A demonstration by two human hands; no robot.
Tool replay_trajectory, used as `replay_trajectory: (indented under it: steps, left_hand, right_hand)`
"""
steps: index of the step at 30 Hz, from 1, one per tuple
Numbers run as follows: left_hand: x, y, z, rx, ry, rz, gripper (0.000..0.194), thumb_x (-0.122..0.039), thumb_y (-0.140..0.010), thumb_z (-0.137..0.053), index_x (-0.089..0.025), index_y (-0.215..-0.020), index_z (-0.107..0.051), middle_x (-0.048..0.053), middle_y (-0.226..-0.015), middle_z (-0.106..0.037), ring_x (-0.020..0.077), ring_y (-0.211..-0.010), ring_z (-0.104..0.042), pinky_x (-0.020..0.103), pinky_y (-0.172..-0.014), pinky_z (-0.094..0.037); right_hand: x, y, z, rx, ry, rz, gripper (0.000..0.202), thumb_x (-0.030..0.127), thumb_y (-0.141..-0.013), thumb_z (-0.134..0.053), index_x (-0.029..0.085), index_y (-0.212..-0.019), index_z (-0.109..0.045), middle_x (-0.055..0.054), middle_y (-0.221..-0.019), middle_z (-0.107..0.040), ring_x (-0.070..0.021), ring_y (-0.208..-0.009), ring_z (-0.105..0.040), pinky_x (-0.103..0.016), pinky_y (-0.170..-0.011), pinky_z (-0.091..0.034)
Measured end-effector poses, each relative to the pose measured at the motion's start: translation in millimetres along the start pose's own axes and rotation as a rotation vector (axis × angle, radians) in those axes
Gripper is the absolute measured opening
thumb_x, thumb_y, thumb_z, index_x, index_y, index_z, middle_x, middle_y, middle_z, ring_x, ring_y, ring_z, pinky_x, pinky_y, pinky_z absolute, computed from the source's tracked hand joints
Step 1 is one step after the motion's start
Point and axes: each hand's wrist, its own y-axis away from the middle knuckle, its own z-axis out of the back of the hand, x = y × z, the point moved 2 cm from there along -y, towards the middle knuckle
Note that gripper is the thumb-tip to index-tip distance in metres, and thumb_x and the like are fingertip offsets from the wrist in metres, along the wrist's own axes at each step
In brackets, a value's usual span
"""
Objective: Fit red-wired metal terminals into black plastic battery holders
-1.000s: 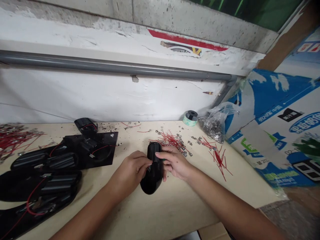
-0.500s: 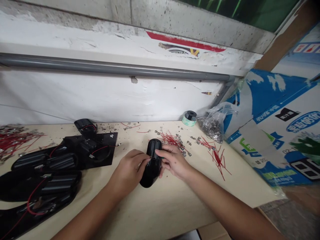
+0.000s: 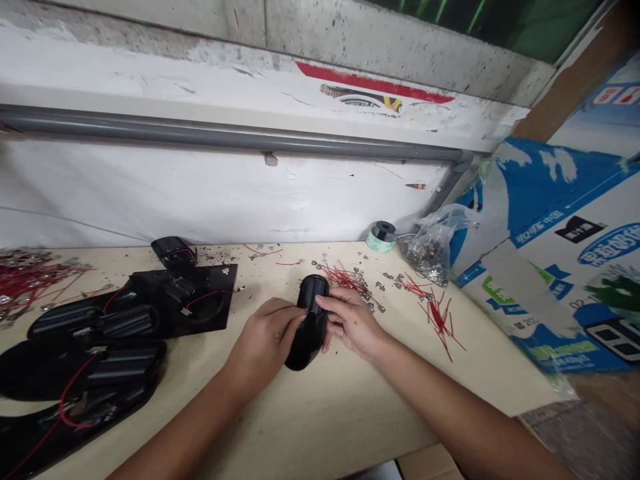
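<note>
A long black plastic battery housing (image 3: pixel 309 343) with rounded ends and a ribbed hollow in its upper half is held tilted above the table. My right hand (image 3: pixel 353 321) grips its right side, thumb on the face and fingers behind. At the left edge of the housing, my left hand (image 3: pixel 270 333) is pinched closed, thumb and index finger meeting near a tiny shiny spot. Whatever lies between those fingertips is too small to name. Just behind the housing lie red wires (image 3: pixel 345 279) among small metal contact tabs (image 3: pixel 373 307).
More black housings (image 3: pixel 125 323) with red wires crowd the left side, near a wire heap (image 3: pixel 30 280). Toward the right are a tape roll (image 3: pixel 381 237), a plastic bag of metal parts (image 3: pixel 427 253), more red wires (image 3: pixel 440 320) and a blue-white carton (image 3: pixel 560 233). A wall backs the table (image 3: pixel 320 427).
The view has shifted slightly. The housing is tilted a little differently, and both hands keep nearly the same hold on it.
</note>
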Motion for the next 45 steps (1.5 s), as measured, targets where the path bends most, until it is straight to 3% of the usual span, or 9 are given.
replay_trajectory:
  steps: [3,8,15,30,35,39,40,42,45]
  left_hand:
    - [-4,1,-1.1,-0.013,-0.001,0.025,0.021,-0.018,-0.094,-0.056,-0.014,-0.104,-0.073,0.009,-0.095,-0.072,0.0197,-0.089,-0.066,0.032,-0.081,-0.053]
    - [-15,3,0.6,-0.025,0.012,-0.027,0.022,-0.018,-0.092,-0.056,-0.011,-0.107,-0.072,0.012,-0.102,-0.07,0.021,-0.096,-0.066,0.033,-0.089,-0.053]
    - [-17,6,-3.9,-0.048,0.064,-0.014,0.024,-0.017,-0.091,-0.056,-0.014,-0.111,-0.069,0.012,-0.111,-0.067,0.0222,-0.105,-0.064,0.035,-0.094,-0.053]
    - [-18,9,-11.7,0.009,0.173,0.014,0.04,-0.015,-0.095,-0.048,-0.018,-0.134,-0.059,0.014,-0.128,-0.058,0.0248,-0.124,-0.054,0.041,-0.105,-0.046]
    - [-11,6,-8.3,0.014,0.287,0.162,0.037,-0.026,-0.097,-0.05,-0.022,-0.132,-0.062,0.012,-0.132,-0.06,0.0252,-0.122,-0.057,0.044,-0.107,-0.045]
    - [1,-2,3.6,-0.147,0.635,0.503,0.041,-0.044,-0.094,-0.056,-0.018,-0.124,-0.066,0.013,-0.131,-0.064,0.0277,-0.111,-0.066,0.047,-0.1,-0.05]
    - [2,-3,4.7,-0.126,0.737,0.579,0.045,-0.047,-0.092,-0.059,-0.017,-0.125,-0.065,0.014,-0.127,-0.066,0.0282,-0.106,-0.068,0.047,-0.098,-0.051]
    - [2,-6,2.8,0.065,0.946,0.669,0.051,-0.048,-0.089,-0.062,-0.015,-0.128,-0.062,0.014,-0.115,-0.071,0.0287,-0.097,-0.071,0.046,-0.09,-0.055]
    - [0,-6,-3.4,0.312,1.094,0.699,0.049,-0.047,-0.087,-0.067,-0.017,-0.125,-0.063,0.012,-0.099,-0.074,0.0254,-0.086,-0.072,0.039,-0.077,-0.056]
  right_hand:
    - [0,0,1,-0.014,0.003,0.021,0.03,0.037,-0.071,-0.082,0.017,-0.069,-0.06,0.006,-0.053,-0.046,-0.0052,-0.037,-0.032,-0.017,-0.03,-0.035]
    - [-1,0,4,-0.016,0.003,0.051,0.029,0.037,-0.073,-0.081,0.016,-0.071,-0.062,0.005,-0.054,-0.05,-0.0045,-0.036,-0.033,-0.016,-0.03,-0.031]
    - [4,1,4,-0.028,0.005,0.062,0.03,0.039,-0.072,-0.081,0.015,-0.078,-0.063,0.002,-0.06,-0.057,-0.0064,-0.036,-0.04,-0.019,-0.031,-0.037]
    - [11,1,4,-0.047,-0.018,0.089,0.031,0.04,-0.07,-0.081,0.016,-0.078,-0.063,0.003,-0.057,-0.055,-0.0067,-0.034,-0.034,-0.024,-0.03,-0.046]
    - [15,-2,7,-0.003,-0.001,0.11,0.028,0.038,-0.073,-0.081,0.016,-0.076,-0.063,0.009,-0.048,-0.04,-0.0052,-0.036,-0.026,-0.024,-0.033,-0.048]
    - [19,0,11,0.04,-0.017,0.042,0.027,0.034,-0.071,-0.082,0.016,-0.076,-0.062,0.009,-0.05,-0.04,-0.0051,-0.035,-0.03,-0.02,-0.031,-0.041]
    - [19,1,11,0.06,-0.016,0.008,0.027,0.033,-0.07,-0.082,0.015,-0.079,-0.063,0.007,-0.052,-0.044,-0.0055,-0.036,-0.034,-0.018,-0.031,-0.039]
    - [16,3,10,0.112,-0.013,-0.054,0.028,0.032,-0.071,-0.081,0.014,-0.084,-0.064,0.005,-0.057,-0.051,-0.0064,-0.039,-0.042,-0.016,-0.031,-0.035]
    - [10,2,7,0.181,0.062,-0.069,0.03,0.037,-0.075,-0.079,0.015,-0.09,-0.065,0.004,-0.06,-0.055,-0.0082,-0.041,-0.049,-0.017,-0.033,-0.036]
